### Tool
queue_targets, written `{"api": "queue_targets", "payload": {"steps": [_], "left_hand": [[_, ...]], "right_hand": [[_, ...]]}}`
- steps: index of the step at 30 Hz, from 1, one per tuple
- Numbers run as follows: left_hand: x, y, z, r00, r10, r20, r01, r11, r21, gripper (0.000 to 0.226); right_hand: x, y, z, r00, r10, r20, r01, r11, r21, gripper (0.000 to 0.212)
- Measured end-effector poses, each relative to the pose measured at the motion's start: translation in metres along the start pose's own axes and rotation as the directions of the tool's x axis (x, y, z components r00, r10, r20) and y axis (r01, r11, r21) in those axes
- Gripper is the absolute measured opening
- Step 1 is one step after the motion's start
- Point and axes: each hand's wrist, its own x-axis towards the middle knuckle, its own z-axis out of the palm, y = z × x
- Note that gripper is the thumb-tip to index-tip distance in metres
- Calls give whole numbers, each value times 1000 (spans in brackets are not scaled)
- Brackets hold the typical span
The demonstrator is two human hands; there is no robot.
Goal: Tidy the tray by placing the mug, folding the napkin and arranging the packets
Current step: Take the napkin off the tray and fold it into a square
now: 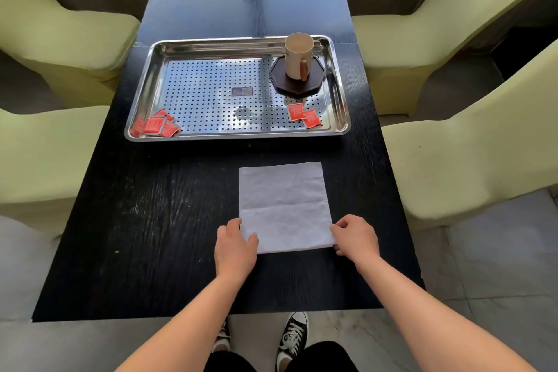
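A white napkin [283, 205] lies flat on the black table, in front of the steel tray [157, 51]. My left hand [235, 246] pinches its near left corner and my right hand [356, 235] pinches its near right corner. In the tray's far right corner a cream mug [297, 53] with a brown handle stands upright on a dark octagonal coaster [282, 81]. Several red packets [157, 125] lie in a loose heap in the tray's near left corner. Two more red packets [303, 115] lie near the tray's near right corner.
The black table [151, 220] runs away from me, its near edge just above my shoes. Pale green covered chairs [453, 160] flank it on both sides. A small label [242, 91] sits in the middle of the tray's perforated floor.
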Motion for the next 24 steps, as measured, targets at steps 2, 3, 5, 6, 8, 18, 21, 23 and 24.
{"api": "queue_targets", "payload": {"steps": [2,3,5,6,8,18,21,23,24], "left_hand": [[4,1,-1,999,-45,13,45,997,-55,51],[6,1,-1,997,-78,23,80,992,-96,51],[9,1,-1,985,-165,46,170,964,-202,51],[10,0,-1,977,-201,64,211,944,-254,48],[11,-5,0,964,-243,111,266,902,-339,34],[9,-20,-8,880,-272,389,472,585,-659,21],[9,-18,-13,862,-261,435,504,534,-678,25],[7,-17,-15,852,-261,454,522,501,-691,25],[6,-17,-16,848,-261,462,529,484,-697,25]], "right_hand": [[-1,0,1,1000,15,-4,-15,1000,19,14],[-1,0,2,1000,19,-4,-19,999,26,14],[-3,0,2,1000,29,0,-29,998,60,12],[-4,0,2,999,36,4,-37,996,85,11],[-6,1,2,999,48,6,-49,990,134,10],[-19,7,11,995,102,-13,-97,970,224,17],[-17,11,16,993,110,37,-116,939,324,16],[-16,13,18,988,127,89,-155,850,503,11],[-16,14,19,986,131,105,-168,805,569,9]]}}
